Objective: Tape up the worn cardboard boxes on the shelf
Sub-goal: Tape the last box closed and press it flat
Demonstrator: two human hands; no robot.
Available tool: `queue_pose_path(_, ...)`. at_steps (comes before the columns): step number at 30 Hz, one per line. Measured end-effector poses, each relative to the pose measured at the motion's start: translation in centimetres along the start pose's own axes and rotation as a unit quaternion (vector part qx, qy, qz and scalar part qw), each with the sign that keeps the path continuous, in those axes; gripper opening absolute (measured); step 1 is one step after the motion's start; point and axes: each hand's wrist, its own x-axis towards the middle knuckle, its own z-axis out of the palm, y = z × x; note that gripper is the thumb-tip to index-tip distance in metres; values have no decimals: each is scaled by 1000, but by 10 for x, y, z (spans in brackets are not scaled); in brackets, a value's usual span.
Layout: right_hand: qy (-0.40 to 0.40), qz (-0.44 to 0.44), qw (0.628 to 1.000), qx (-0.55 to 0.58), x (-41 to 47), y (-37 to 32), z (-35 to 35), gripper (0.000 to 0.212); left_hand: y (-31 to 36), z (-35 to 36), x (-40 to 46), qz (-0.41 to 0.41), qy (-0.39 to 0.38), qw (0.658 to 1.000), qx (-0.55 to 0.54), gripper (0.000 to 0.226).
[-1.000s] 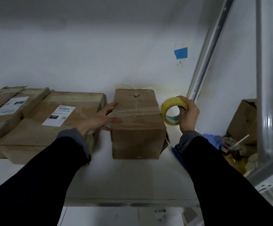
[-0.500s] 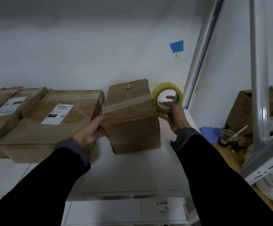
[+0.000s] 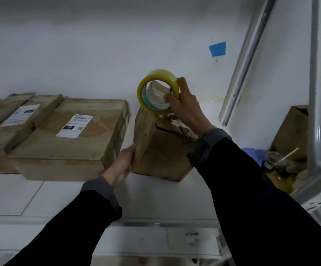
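A person steadies a small worn cardboard box (image 3: 161,150) on a white shelf (image 3: 155,198) while bringing a tape roll (image 3: 158,92) to its top.

The left hand (image 3: 124,164) lies flat, fingers straight, against the box's left side; the right hand (image 3: 184,108) grips the yellow-edged roll over the far top edge. The box sits tilted, just right of a larger labelled box (image 3: 69,139). A torn seam shows on top. To do this well, keep the box braced, pull the tape taut along the tear, and press it down flat.
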Motion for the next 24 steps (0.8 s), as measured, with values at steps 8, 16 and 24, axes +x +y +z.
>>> queue_pose_path(8, -87, -43, 995, 1, 3, -22, 49, 35, 40, -25, -11, 197, -42, 979, 8, 63)
queue_pose_path(16, -88, -45, 995, -1, 11, -24, 58, 32, 46, -31, 6, 199, -50, 972, 111, 95)
queue_pose_path(24, 79, -128, 989, -12, 22, -45, 23, 26, 60, -31, 5, 196, -52, 957, 206, 104)
